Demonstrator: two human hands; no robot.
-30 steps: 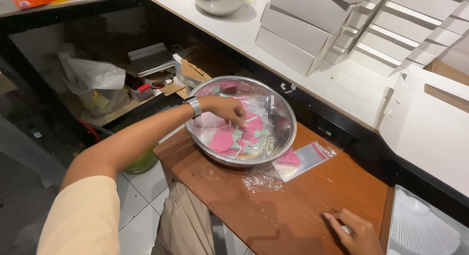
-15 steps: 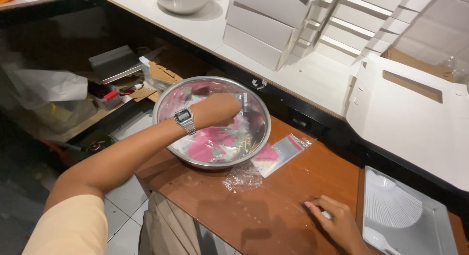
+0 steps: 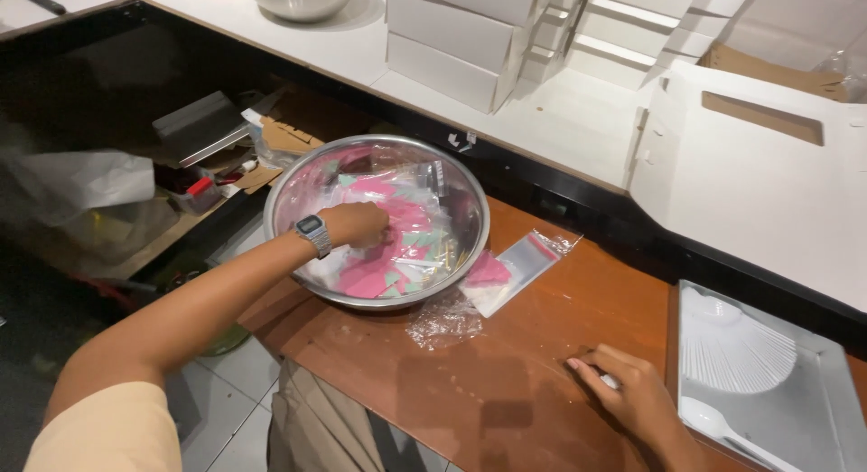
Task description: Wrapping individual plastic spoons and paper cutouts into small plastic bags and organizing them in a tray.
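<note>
Your left hand (image 3: 357, 224) reaches into the steel bowl (image 3: 298, 178), which sits at the left end of the brown wooden counter (image 3: 506, 391). The fingers curl downward among the bowl's contents; it appears to pinch one of them, but you cannot tell for certain, since the knuckles hide the fingertips. A wristwatch (image 3: 312, 232) sits on that wrist.

The bowl contains a loose heap of pink packets (image 3: 361, 278) in clear wrap, lying flat at mixed angles.

Just right of the bowl, one clear zip bag (image 3: 519, 269) with a pink insert lies flat on the counter. Its long axis runs diagonally, with the sealed end pointing up-right, away from the bowl. A crumpled piece of clear film (image 3: 442, 320) lies near it.

Your right hand (image 3: 632, 395) rests on the counter, palm down, fingers loosely spread, with a small white object barely visible beneath it.

At far right, a grey tray (image 3: 840, 427) holds a white folding fan (image 3: 731, 345).
</note>
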